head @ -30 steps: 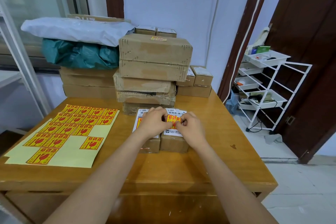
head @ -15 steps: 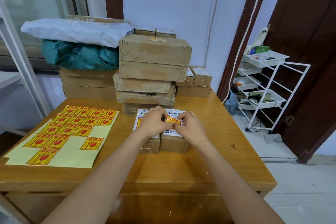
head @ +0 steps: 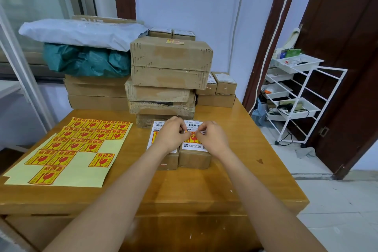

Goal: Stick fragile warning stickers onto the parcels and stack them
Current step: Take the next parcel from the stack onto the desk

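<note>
Two small brown parcels stand side by side at the middle of the wooden table (head: 225,180). The right parcel (head: 194,157) carries a white shipping label, and a yellow-and-red fragile sticker (head: 192,139) lies on top of it. My left hand (head: 170,135) and my right hand (head: 211,138) both pinch this sticker's upper edge with curled fingertips. The left parcel (head: 168,160) is mostly hidden under my left hand; a fragile sticker shows at its left edge. A pale backing sheet with several fragile stickers (head: 81,143) lies flat on the table's left part.
A tall stack of larger brown boxes (head: 169,63) rises just behind the two parcels, with smaller boxes (head: 222,86) to its right. White and green bagged parcels (head: 86,47) sit on boxes at back left. A white wire trolley (head: 294,96) stands by the dark door on the right.
Both hands have stayed over the right parcel, fingers working along the sticker's top edge. The sticker sits flatter on the label now. Nothing else has moved.
</note>
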A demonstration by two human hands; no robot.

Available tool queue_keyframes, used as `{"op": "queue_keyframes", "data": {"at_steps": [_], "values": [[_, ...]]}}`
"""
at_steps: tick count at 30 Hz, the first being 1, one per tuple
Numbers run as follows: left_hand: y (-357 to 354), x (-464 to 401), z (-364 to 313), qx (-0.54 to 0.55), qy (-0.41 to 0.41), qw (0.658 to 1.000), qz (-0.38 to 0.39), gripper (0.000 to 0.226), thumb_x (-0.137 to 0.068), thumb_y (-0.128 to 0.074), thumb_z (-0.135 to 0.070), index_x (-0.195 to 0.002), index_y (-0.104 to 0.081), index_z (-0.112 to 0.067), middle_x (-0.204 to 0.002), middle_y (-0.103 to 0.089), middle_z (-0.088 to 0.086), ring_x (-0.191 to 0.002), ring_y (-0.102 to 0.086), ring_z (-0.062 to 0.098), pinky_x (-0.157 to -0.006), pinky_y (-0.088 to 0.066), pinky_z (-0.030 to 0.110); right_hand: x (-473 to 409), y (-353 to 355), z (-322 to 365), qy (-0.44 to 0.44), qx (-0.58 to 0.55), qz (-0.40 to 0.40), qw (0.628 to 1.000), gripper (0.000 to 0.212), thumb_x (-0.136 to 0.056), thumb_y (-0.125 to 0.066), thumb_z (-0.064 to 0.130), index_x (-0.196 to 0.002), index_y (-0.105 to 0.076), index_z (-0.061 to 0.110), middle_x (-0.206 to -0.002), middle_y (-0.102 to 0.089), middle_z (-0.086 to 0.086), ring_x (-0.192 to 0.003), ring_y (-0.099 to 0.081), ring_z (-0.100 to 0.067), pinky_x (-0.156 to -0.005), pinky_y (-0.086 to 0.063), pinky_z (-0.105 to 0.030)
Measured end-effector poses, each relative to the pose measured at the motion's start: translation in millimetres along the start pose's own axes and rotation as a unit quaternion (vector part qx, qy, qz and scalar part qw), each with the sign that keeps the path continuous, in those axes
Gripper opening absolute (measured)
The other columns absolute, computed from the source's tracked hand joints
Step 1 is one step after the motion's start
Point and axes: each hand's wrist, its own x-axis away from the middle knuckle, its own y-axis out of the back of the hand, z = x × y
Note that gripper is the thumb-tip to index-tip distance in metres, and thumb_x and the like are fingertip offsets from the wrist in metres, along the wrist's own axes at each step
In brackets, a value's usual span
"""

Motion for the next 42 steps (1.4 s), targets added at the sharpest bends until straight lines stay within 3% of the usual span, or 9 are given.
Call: {"op": "queue_keyframes", "data": {"at_steps": [15,18,21,27,30,32,35,39,42], "values": [[1,-1,2,-0.012,-0.007,1.0,-0.008,0.008,-0.091,-0.056,-0.008,-0.098,-0.058,-0.005,-0.103,-0.05,0.005,-0.089,-0.054,0.017,-0.083,-0.046,0.03,1,2,-4,0.029,-0.009,0.007,1.0,0.016,-0.093,-0.053,0.013,-0.107,-0.061,0.009,-0.112,-0.056,-0.005,-0.092,-0.058,-0.02,-0.074,-0.043,-0.028],[3,1,3,-0.01,-0.013,1.0,0.011,0.018,-0.089,-0.062,-0.018,-0.103,-0.058,-0.007,-0.104,-0.05,0.003,-0.093,-0.053,0.018,-0.084,-0.046,0.032,4,5,-8,0.044,-0.042,0.036,0.998,0.023,-0.091,-0.059,0.014,-0.113,-0.059,0.006,-0.099,-0.052,-0.004,-0.084,-0.053,-0.013,-0.069,-0.035,-0.021],[8,1,1,-0.014,-0.015,0.999,0.05,0.03,-0.087,-0.066,-0.023,-0.11,-0.056,-0.008,-0.108,-0.05,0.002,-0.1,-0.051,0.017,-0.086,-0.044,0.03,11,10,-11,0.061,-0.078,0.064,0.993,0.032,-0.091,-0.061,0.013,-0.121,-0.056,0.003,-0.103,-0.041,0.0,-0.076,-0.045,-0.002,-0.072,-0.034,-0.013],[25,5,-5,-0.02,-0.007,0.988,0.151,0.054,-0.081,-0.073,-0.028,-0.125,-0.046,-0.012,-0.124,-0.048,0.001,-0.112,-0.047,0.013,-0.092,-0.041,0.025,24,14,-16,0.065,-0.152,0.09,0.982,0.037,-0.09,-0.059,0.004,-0.127,-0.052,0.004,-0.113,-0.041,-0.003,-0.096,-0.043,-0.01,-0.08,-0.035,-0.002],[36,18,-7,-0.01,-0.019,0.996,0.084,0.048,-0.085,-0.069,-0.022,-0.128,-0.048,-0.013,-0.129,-0.047,-0.001,-0.119,-0.045,0.013,-0.093,-0.035,0.022,29,19,-18,0.057,-0.204,0.087,0.973,0.04,-0.087,-0.058,-0.005,-0.125,-0.052,0.005,-0.115,-0.042,-0.006,-0.093,-0.046,-0.009,-0.078,-0.043,-0.009],[45,32,-2,0.005,-0.016,1.0,-0.011,0.037,-0.091,-0.061,-0.021,-0.126,-0.051,-0.013,-0.127,-0.049,-0.001,-0.121,-0.044,0.013,-0.096,-0.033,0.022,32,18,-20,0.052,-0.25,0.021,0.967,0.038,-0.085,-0.055,-0.01,-0.119,-0.054,0.007,-0.111,-0.044,-0.005,-0.088,-0.047,-0.009,-0.076,-0.044,-0.014],[50,51,11,0.052,0.031,0.991,-0.118,0.031,-0.092,-0.058,-0.024,-0.121,-0.053,-0.013,-0.122,-0.052,0.0,-0.118,-0.046,0.016,-0.096,-0.036,0.028,37,10,-25,-0.014,-0.293,-0.084,0.952,0.033,-0.091,-0.057,0.006,-0.122,-0.052,0.013,-0.11,-0.044,0.006,-0.092,-0.048,-0.006,-0.08,-0.041,-0.013],[36,77,26,0.129,0.066,0.979,-0.145,0.04,-0.091,-0.06,-0.03,-0.127,-0.049,-0.017,-0.128,-0.049,-0.001,-0.123,-0.044,0.016,-0.101,-0.038,0.032,42,-12,-30,-0.093,-0.353,-0.017,0.931,0.057,-0.093,-0.059,0.031,-0.144,-0.035,0.018,-0.135,-0.04,0.002,-0.122,-0.047,-0.013,-0.103,-0.041,-0.031],[25,92,35,0.175,0.043,0.973,-0.146,0.04,-0.088,-0.064,-0.034,-0.125,-0.049,-0.027,-0.132,-0.046,-0.008,-0.127,-0.041,0.013,-0.107,-0.038,0.042,45,-16,-25,-0.073,-0.39,0.031,0.917,0.048,-0.094,-0.057,0.027,-0.139,-0.04,0.03,-0.133,-0.05,0.005,-0.122,-0.051,-0.015,-0.103,-0.044,-0.037]]}}
